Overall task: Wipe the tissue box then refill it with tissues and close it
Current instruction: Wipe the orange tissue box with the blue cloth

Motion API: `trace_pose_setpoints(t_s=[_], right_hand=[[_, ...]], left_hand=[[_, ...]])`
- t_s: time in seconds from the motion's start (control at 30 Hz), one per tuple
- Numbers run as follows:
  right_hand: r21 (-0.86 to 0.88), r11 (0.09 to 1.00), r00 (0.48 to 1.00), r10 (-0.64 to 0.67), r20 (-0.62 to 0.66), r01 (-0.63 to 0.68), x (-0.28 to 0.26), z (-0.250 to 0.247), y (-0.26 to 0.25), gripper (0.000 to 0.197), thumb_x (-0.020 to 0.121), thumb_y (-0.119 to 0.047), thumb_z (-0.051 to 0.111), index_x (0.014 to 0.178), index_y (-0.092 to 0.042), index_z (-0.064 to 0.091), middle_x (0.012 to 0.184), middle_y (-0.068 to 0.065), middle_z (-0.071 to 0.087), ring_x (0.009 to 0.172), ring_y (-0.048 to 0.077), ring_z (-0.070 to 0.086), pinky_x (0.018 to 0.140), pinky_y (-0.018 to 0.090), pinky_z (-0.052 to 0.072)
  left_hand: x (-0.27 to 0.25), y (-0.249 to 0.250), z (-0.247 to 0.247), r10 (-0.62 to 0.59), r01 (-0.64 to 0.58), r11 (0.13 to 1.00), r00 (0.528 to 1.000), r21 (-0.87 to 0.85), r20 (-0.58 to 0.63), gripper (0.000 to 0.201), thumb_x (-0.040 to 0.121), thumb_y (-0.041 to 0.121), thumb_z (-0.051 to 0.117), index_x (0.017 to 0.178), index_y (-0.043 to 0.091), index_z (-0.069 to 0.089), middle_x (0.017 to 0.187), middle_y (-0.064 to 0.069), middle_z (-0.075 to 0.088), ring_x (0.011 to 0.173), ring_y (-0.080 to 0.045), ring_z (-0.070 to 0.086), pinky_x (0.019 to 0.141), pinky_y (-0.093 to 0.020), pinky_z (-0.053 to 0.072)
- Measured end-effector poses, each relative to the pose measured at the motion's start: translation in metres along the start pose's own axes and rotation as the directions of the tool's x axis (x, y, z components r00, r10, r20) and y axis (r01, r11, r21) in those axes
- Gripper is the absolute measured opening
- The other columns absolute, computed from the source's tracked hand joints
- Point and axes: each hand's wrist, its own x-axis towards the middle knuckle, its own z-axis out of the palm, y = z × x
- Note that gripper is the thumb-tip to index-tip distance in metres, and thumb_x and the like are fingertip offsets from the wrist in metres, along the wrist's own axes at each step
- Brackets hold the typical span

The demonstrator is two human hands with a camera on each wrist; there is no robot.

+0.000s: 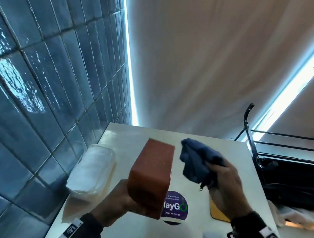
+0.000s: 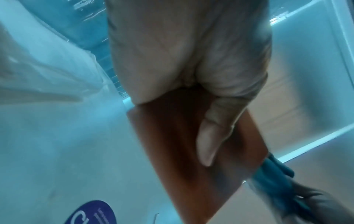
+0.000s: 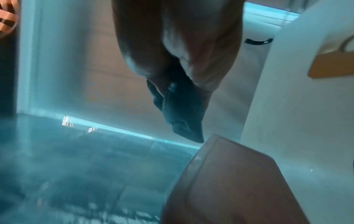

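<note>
Nearest the head camera, both wrists wear dark bands with black-and-white marker tags, above a white counter [image 1: 135, 237]. Just beyond them, the left hand [image 1: 117, 206] holds the rust-coloured tissue box [image 1: 152, 176] lifted off the counter and tilted, fingers wrapped under its near end; the left wrist view shows the thumb [image 2: 212, 133] pressed flat along one face of the box. To the right of the box, and not touching it, the right hand [image 1: 223, 188] is closed around a bunched dark blue cloth [image 1: 196, 160], which sticks out past the fingers toward the box's far end. Under the box on the counter lies a round purple sticker [image 1: 176, 208], and right of that, beneath the right hand, a yellow flat piece [image 1: 217, 213]. Left of the box, against the blue tiled wall [image 1: 26, 80], rests a clear-wrapped pack of white tissues [image 1: 94, 168]. Farther right of the box, past the counter's edge, stands a black wire rack [image 1: 288, 157].
</note>
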Motion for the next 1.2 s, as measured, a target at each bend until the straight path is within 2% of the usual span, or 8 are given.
trace_pose_setpoints(t_s=[0.2,0.33,0.5,0.7,0.83,0.93,1.13,1.2], right_hand=[[0.257,0.966,0.991,0.057,-0.120,-0.024,0.005,-0.029,-0.028,0.032,0.103,-0.011,0.043,0.127,-0.008,0.063,0.118,0.011,0.073,0.091,0.016,0.074,0.061,0.020,0.059],[0.140,0.988,0.983,-0.039,-0.179,0.064,0.008,-0.037,-0.032,0.032,0.098,-0.003,0.049,0.126,-0.007,0.063,0.115,0.011,0.072,0.089,0.016,0.074,0.061,0.021,0.059],[-0.238,0.962,0.978,-0.169,-0.122,0.136,0.021,-0.038,-0.040,0.037,0.094,0.008,0.051,0.125,-0.008,0.064,0.114,0.013,0.073,0.102,0.021,0.072,0.082,0.034,0.058],[-0.824,0.535,0.982,-0.137,0.133,0.186,0.039,-0.015,-0.017,0.044,0.082,0.007,0.061,0.114,-0.019,0.074,0.112,-0.002,0.075,0.108,0.014,0.068,0.100,0.044,0.054],[-0.863,0.445,0.970,-0.085,0.227,0.241,0.028,0.009,0.006,0.049,0.080,0.006,0.052,0.117,-0.018,0.073,0.116,-0.004,0.068,0.104,0.002,0.063,0.100,0.037,0.053],[-0.782,0.429,0.880,-0.075,0.468,0.453,0.002,0.029,0.018,0.052,0.078,0.003,0.052,0.121,-0.019,0.071,0.125,-0.013,0.064,0.116,-0.015,0.054,0.102,0.014,0.045],[-0.540,0.371,0.587,-0.017,0.809,0.755,-0.024,0.038,0.018,0.036,0.093,-0.021,0.066,0.128,-0.015,0.066,0.144,0.003,0.056,0.140,0.009,0.043,0.113,0.030,0.041],[-0.523,0.361,0.567,-0.020,0.823,0.772,-0.019,0.035,0.012,0.034,0.094,-0.026,0.065,0.125,-0.013,0.068,0.144,0.006,0.055,0.140,0.007,0.042,0.113,0.026,0.039]], left_hand=[[-0.012,0.014,0.016,0.137,-0.138,0.990,0.990,0.033,0.034,0.038,0.071,-0.001,0.083,0.091,0.031,0.081,0.090,0.005,0.081,0.086,-0.016,0.077,0.071,-0.026,0.061],[-0.015,0.021,0.026,0.165,-0.163,0.986,0.985,-0.029,0.058,0.038,0.060,0.039,0.090,0.096,0.031,0.080,0.092,0.008,0.081,0.090,-0.015,0.076,0.073,-0.027,0.061],[-0.019,0.024,0.024,0.189,-0.189,0.982,0.981,-0.007,0.048,0.030,0.060,0.033,0.090,0.088,0.026,0.082,0.083,0.008,0.080,0.082,-0.008,0.074,0.072,-0.021,0.058],[-0.020,0.033,0.029,0.131,-0.143,0.989,0.968,0.044,0.213,0.061,0.076,-0.028,0.061,0.066,0.028,0.081,0.063,0.016,0.075,0.065,0.004,0.069,0.064,-0.013,0.053],[-0.012,0.035,0.029,0.137,-0.148,0.988,0.974,0.048,0.180,0.049,0.075,-0.026,0.066,0.078,0.020,0.082,0.073,0.009,0.079,0.072,-0.004,0.073,0.067,-0.018,0.057],[-0.006,0.033,0.023,0.179,-0.186,0.981,0.978,0.058,0.105,0.043,0.072,-0.014,0.074,0.099,0.019,0.079,0.095,0.002,0.080,0.090,-0.013,0.074,0.078,-0.025,0.057],[-0.013,0.035,0.039,0.197,-0.203,0.961,0.979,0.189,0.047,0.071,0.054,0.045,0.064,0.119,0.019,0.049,0.107,0.015,0.058,0.095,0.023,0.058,0.093,-0.020,0.053],[-0.010,0.029,0.036,0.214,-0.220,0.950,0.976,0.222,0.050,0.060,0.063,0.030,0.067,0.119,0.023,0.050,0.103,0.020,0.064,0.089,0.025,0.058,0.093,-0.024,0.055]])
